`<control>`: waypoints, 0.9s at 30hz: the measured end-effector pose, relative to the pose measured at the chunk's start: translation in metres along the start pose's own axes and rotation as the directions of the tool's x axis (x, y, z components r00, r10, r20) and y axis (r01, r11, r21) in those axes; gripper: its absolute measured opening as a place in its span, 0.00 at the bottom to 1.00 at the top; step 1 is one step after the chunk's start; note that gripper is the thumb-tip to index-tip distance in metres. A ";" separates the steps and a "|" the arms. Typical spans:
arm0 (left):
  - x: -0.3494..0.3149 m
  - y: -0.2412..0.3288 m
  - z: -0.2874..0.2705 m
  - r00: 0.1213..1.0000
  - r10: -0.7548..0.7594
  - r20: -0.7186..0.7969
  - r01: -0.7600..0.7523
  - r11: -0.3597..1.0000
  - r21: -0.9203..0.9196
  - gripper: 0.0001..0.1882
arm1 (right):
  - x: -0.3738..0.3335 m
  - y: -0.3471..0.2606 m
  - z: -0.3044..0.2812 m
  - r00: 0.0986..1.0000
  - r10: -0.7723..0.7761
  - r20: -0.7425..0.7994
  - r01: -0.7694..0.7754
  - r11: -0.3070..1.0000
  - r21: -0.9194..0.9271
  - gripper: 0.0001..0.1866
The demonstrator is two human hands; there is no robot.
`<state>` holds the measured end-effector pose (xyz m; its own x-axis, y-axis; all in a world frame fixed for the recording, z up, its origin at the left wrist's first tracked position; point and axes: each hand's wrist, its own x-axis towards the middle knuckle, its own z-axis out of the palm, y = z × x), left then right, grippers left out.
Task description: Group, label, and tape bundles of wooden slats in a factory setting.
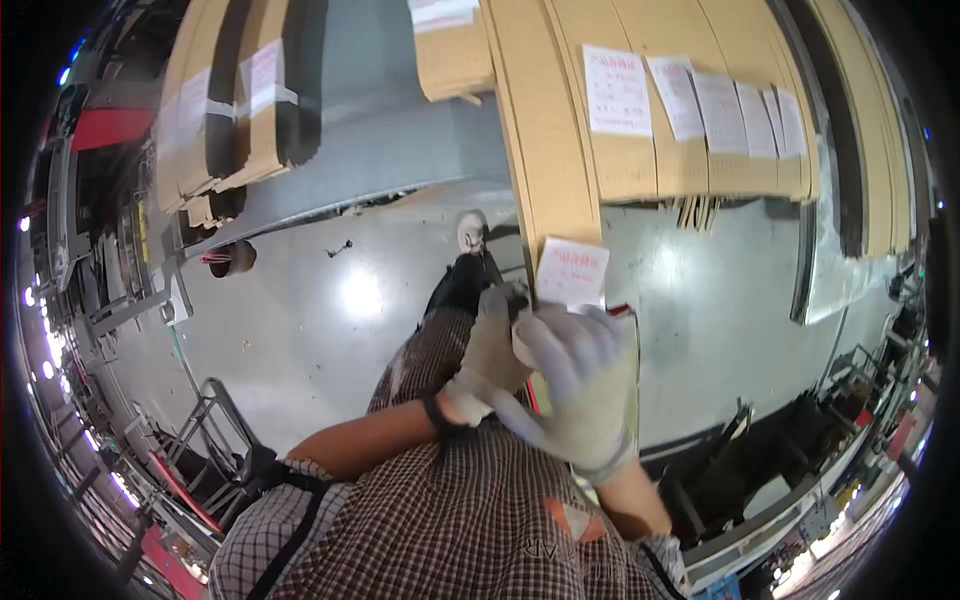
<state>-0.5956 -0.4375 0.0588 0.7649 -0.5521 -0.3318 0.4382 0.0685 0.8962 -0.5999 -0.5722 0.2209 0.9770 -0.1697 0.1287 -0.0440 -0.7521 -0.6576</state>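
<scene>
Both of my hands wear pale work gloves and meet at the near end of a long brown cardboard piece (pixel 563 190). A white paper slip with red print (pixel 572 270) lies on that end. My left hand (pixel 492 350) is closed beside the slip's lower left corner, around something its fingers hide. My right hand (pixel 585 385) has its fingers bent over just below the slip, with the thumb stretched toward the left wrist. A small whitish rounded thing (pixel 522 340) shows between the hands; its kind is unclear. The right fingers are slightly blurred.
Stacked cardboard sheets with paper slips (pixel 700 120) stand at the far right, more cardboard (pixel 265 95) at the far left on a grey table (pixel 400 140). A dark metal frame (pixel 215 430) stands left on the grey floor (pixel 300 330). Dark racks (pixel 740 470) lie at right.
</scene>
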 end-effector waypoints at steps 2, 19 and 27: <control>0.035 -0.005 0.002 0.771 -0.527 0.358 0.538 0.237 -0.809 0.27 | -0.018 0.016 0.022 0.923 0.115 0.367 0.056 0.904 -0.425 0.18; 0.117 0.056 -0.004 0.960 -0.161 0.231 0.114 0.972 0.203 0.36 | 0.002 0.142 0.019 0.947 0.320 -0.044 -0.313 0.943 0.116 0.21; 0.112 0.051 0.009 0.989 -0.044 0.142 0.019 0.985 0.170 0.25 | 0.018 0.132 0.037 0.881 0.455 0.129 -0.442 0.889 -0.121 0.28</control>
<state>-0.4917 -0.5031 0.0700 0.6699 -0.6673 -0.3257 0.3663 -0.0845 0.9266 -0.5808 -0.6511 0.1084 0.8675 -0.4100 -0.2815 -0.4960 -0.6709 -0.5513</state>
